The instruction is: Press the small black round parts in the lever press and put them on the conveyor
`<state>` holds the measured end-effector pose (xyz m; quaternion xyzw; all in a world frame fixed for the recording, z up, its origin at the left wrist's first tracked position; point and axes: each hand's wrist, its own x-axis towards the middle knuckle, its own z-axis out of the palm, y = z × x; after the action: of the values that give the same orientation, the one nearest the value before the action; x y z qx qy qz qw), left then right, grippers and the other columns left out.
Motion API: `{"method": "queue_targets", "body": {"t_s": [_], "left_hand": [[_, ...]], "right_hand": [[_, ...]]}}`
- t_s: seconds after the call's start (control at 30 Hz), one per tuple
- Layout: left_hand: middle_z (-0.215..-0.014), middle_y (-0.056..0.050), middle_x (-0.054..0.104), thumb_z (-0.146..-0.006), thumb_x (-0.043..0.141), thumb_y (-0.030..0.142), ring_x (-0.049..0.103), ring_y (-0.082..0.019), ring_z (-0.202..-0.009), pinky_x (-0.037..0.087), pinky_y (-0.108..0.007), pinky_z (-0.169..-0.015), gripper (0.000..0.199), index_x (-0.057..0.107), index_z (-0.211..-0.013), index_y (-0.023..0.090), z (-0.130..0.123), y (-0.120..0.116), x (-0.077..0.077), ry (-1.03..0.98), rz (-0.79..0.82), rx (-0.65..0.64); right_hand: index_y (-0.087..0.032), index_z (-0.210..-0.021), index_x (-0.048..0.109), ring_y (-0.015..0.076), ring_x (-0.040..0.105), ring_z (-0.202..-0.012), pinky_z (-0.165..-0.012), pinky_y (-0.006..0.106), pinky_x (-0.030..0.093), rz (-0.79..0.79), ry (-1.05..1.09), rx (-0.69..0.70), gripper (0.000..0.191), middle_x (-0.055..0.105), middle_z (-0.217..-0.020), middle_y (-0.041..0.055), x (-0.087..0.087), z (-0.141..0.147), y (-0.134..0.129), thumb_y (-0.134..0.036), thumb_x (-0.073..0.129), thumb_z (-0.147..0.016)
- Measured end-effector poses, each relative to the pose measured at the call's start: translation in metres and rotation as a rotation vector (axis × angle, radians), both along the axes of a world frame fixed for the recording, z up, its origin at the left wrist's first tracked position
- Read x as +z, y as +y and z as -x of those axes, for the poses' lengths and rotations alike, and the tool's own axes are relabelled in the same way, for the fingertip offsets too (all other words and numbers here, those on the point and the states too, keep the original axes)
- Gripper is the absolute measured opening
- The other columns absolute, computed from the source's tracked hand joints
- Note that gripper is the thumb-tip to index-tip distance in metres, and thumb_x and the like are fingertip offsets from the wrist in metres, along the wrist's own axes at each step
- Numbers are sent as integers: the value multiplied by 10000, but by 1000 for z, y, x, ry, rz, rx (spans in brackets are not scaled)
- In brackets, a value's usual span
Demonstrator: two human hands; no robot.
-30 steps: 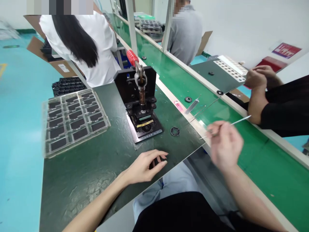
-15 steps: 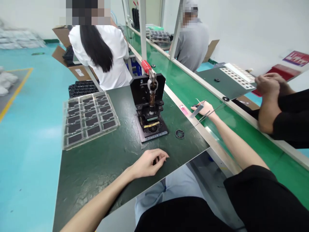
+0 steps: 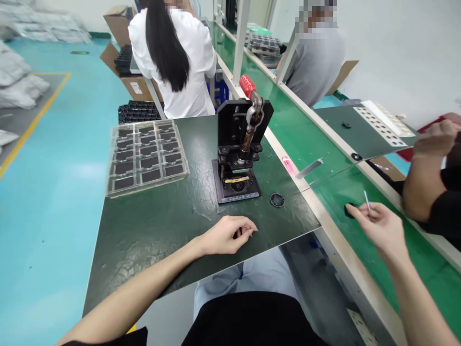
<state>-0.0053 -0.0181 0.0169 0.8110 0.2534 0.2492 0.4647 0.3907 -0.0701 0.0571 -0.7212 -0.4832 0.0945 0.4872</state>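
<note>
Right hand (image 3: 382, 228) was raised over the green conveyor belt (image 3: 421, 259), thumb and forefinger pinched together on a thin silver pick (image 3: 366, 199), its tip standing up past the fingers. Just beside those fingertips sat a small black rounded piece (image 3: 349, 210); gripped or only touching, cannot tell. Left hand (image 3: 226, 235) lay on the dark green work mat (image 3: 144, 240), fingers curled loosely together over a small dark gap; holding anything or not, cannot tell. Between the hands, near the mat's front edge, lay a round black ring with a paler centre (image 3: 277, 200), apart from both. Further on stood a black manual hand press with a red handle (image 3: 237, 144), on a flat base with a yellow label. Left of it, a clear plastic tray (image 3: 147, 156) held rows of flat black rectangular pieces. Past the mat's edge, on the belt, lay a flat silver strip (image 3: 309, 168) and a small pink strip (image 3: 287, 164). A co-worker's hand (image 3: 434, 139) was held just past a dark green board (image 3: 334, 125) carrying a white perforated strip (image 3: 378, 126).
</note>
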Motion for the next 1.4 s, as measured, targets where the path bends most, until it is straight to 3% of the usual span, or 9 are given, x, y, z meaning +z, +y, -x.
{"method": "queue_targets", "body": {"t_s": [0.07,0.17,0.37,0.5,0.67,0.73,0.87,1.07,1.4], "left_hand": [[-828,-17,713,-975,526,222,647,-108,-657,512,-202,-581,189,681,-1076,182,-1,-2,0,-1,-25,44],[-943,-48,710,-954,603,301,662,-149,-771,559,-246,-640,241,639,-1164,189,-2,-4,0,7,-136,131],[-1286,-141,642,-857,724,356,651,-273,-1138,594,-406,-922,570,497,-1356,201,-2,-1,-10,8,-234,232],[-1191,-128,663,-915,670,311,655,-273,-1099,579,-433,-950,396,531,-1266,191,-1,4,-17,49,-272,291],[-1230,-132,669,-955,605,234,626,-278,-1158,549,-474,-1026,330,551,-1276,186,0,3,-13,81,-315,255],[-1287,-145,656,-960,589,225,599,-291,-1221,528,-506,-1071,364,546,-1319,182,-1,1,-10,98,-335,239],[-1332,-152,645,-974,578,234,585,-296,-1284,519,-525,-1105,418,507,-1382,180,-2,0,-9,101,-369,213],[-1270,-136,663,-967,584,227,625,-279,-1229,550,-474,-1074,361,520,-1320,184,-1,0,-12,97,-337,246],[-1213,-143,689,-960,649,353,670,-300,-1129,573,-445,-964,379,536,-1264,157,-3,-3,-9,176,-436,344]], "right_hand": [[-246,-672,612,142,473,-409,-363,271,359,48,74,-85,541,566,-535,21,0,38,-24,-649,945,-534],[-231,-782,588,109,431,-445,-408,224,370,76,162,85,439,477,-555,-48,-11,114,-36,-594,835,-753],[-207,-826,553,80,411,-521,-491,189,391,170,337,487,336,444,-614,-70,-33,224,2,-467,760,-875],[-190,-822,630,105,482,-574,-524,216,420,139,432,538,356,529,-662,-20,-17,220,17,-519,664,-952],[-225,-959,779,180,629,-932,-822,305,536,-218,253,352,255,656,-962,59,8,185,31,-429,631,-1000],[-232,-985,783,155,620,-811,-736,291,530,-303,247,322,256,649,-902,44,10,182,41,-426,618,-1010],[-203,-942,749,106,511,-521,-507,250,434,-266,196,390,296,596,-681,-5,5,193,66,-441,592,-1024],[-195,-895,707,156,675,-712,-649,286,555,-273,40,492,328,729,-888,66,-14,208,98,-430,533,-1044],[-186,-970,747,193,730,-813,-612,293,560,-160,-76,611,277,778,-976,95,-26,204,106,-369,546,-1020]]}}
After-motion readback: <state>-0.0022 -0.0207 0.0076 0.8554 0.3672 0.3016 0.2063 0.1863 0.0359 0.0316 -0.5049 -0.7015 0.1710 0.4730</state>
